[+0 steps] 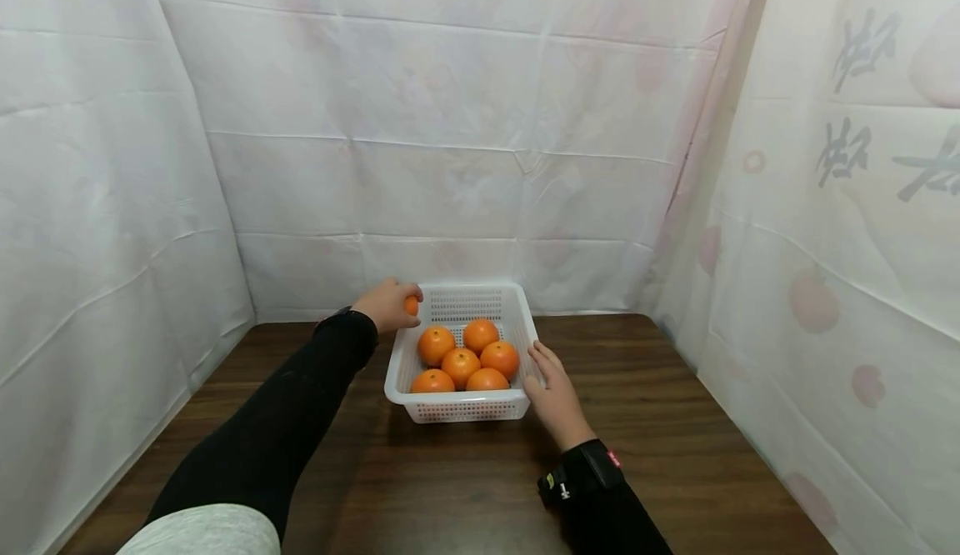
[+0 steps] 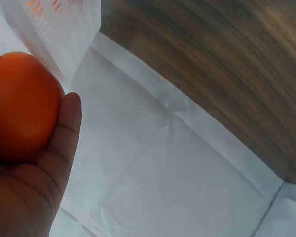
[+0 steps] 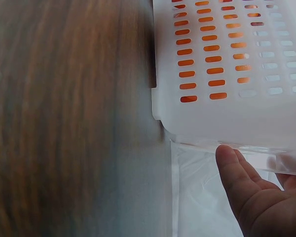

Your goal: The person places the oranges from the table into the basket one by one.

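My left hand (image 1: 388, 306) grips an orange (image 1: 412, 305) above the far left corner of a white plastic basket (image 1: 468, 398). In the left wrist view the round orange (image 2: 22, 108) sits between thumb and fingers, close to the basket's slotted wall. My right hand (image 1: 553, 392) touches the basket's right rim with its fingers fairly straight. From the right wrist, the fingertips (image 3: 228, 154) show right at the rim, with another digit partly hidden behind it. Several oranges (image 1: 461, 367) lie in the near half of the basket.
The basket stands on a dark brown wooden table (image 1: 420, 488), near its back edge. White cloth (image 1: 435, 147) hangs behind the table and along both sides. The cloth on the right (image 1: 825, 247) bears faint printed characters and pink shapes.
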A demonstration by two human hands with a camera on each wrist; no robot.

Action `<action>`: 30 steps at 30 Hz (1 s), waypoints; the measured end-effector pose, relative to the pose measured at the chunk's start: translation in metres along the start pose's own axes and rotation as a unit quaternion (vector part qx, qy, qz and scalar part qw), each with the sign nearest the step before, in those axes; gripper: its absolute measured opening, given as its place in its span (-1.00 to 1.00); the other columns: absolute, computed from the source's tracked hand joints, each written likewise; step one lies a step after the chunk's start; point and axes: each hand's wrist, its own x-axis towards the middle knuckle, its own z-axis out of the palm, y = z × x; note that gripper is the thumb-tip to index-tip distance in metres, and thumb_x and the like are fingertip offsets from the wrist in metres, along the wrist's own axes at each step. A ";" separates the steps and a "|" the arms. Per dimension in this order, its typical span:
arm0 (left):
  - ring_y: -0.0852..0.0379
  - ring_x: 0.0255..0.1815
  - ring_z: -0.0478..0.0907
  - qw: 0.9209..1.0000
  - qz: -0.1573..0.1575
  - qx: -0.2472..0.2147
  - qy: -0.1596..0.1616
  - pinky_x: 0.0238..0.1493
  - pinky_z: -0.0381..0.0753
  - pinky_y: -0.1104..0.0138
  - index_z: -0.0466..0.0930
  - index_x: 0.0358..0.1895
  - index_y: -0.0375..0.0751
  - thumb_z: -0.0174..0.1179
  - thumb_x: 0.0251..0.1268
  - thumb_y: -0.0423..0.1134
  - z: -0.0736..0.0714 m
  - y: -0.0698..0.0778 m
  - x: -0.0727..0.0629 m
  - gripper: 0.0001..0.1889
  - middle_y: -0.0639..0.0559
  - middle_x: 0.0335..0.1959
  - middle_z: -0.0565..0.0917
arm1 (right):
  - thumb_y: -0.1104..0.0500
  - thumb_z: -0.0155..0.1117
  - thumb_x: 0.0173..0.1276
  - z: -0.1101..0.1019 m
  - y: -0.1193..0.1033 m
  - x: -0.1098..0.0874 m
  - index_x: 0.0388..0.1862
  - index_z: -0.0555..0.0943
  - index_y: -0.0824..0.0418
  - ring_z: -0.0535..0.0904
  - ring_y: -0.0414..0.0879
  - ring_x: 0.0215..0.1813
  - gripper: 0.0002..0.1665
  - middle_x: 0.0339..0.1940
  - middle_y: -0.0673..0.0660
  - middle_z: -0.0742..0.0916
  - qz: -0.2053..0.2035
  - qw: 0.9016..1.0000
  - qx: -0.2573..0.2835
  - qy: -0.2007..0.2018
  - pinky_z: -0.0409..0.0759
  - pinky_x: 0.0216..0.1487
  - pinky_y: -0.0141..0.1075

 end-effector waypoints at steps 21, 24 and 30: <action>-0.18 0.01 0.55 0.998 0.014 -0.057 0.002 -0.01 0.69 0.11 0.47 0.45 0.14 0.49 0.18 -0.32 0.014 0.025 0.001 -0.26 -0.31 0.37 0.21 | 0.26 0.09 0.44 0.004 -0.001 -0.013 0.62 0.39 0.29 0.24 0.24 0.71 -0.25 0.75 0.15 0.31 -0.010 1.000 -0.008 0.003 0.28 0.62 0.23; -0.18 0.02 0.55 0.998 0.016 -0.059 0.006 0.01 0.69 0.09 0.47 0.45 0.15 0.49 0.20 -0.31 0.014 0.025 0.003 -0.27 -0.29 0.36 0.22 | 0.26 0.10 0.45 0.004 -0.003 -0.013 0.62 0.39 0.29 0.24 0.22 0.71 -0.26 0.75 0.13 0.31 -0.006 1.000 -0.003 0.004 0.28 0.62 0.22; -0.16 -0.02 0.56 0.999 0.019 -0.048 0.001 0.01 0.67 0.10 0.49 0.44 0.16 0.49 0.25 -0.27 0.014 0.028 0.005 -0.31 -0.27 0.34 0.23 | 0.25 0.10 0.44 0.006 -0.003 -0.013 0.62 0.40 0.26 0.25 0.20 0.71 -0.26 0.75 0.10 0.31 -0.004 1.000 -0.002 0.009 0.27 0.63 0.22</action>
